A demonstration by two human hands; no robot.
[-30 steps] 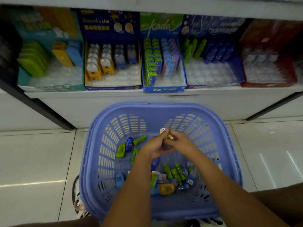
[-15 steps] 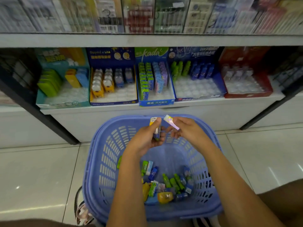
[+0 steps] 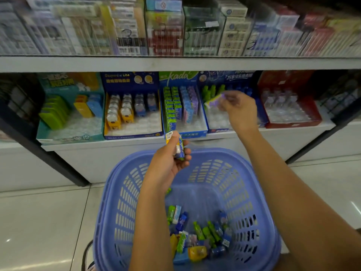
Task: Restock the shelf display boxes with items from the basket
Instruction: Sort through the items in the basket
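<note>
A blue plastic basket [image 3: 252, 184] sits on the floor below the shelf, with several small green, blue and yellow items [image 3: 201, 237] in its bottom. My left hand [image 3: 169, 163] grips a few small packs [image 3: 178, 145] above the basket's far rim. My right hand [image 3: 239, 108] is raised to the shelf and pinches a purple pack [image 3: 214, 100] over the blue display boxes. The "kada" display box [image 3: 185, 133] holds rows of green, blue and purple packs.
Along the lower shelf stand a teal box [image 3: 70, 133], a dark-blue box with yellow and blue items [image 3: 132, 135], a blue box with green and blue bottles [image 3: 218, 131] and a red box [image 3: 293, 124]. An upper shelf [image 3: 175, 63] carries boxed goods.
Both hands rose from the basket. My right hand carried the purple pack up and right to the shelf boxes. My left hand lifted its packs above the basket rim. The view tilted upward.
</note>
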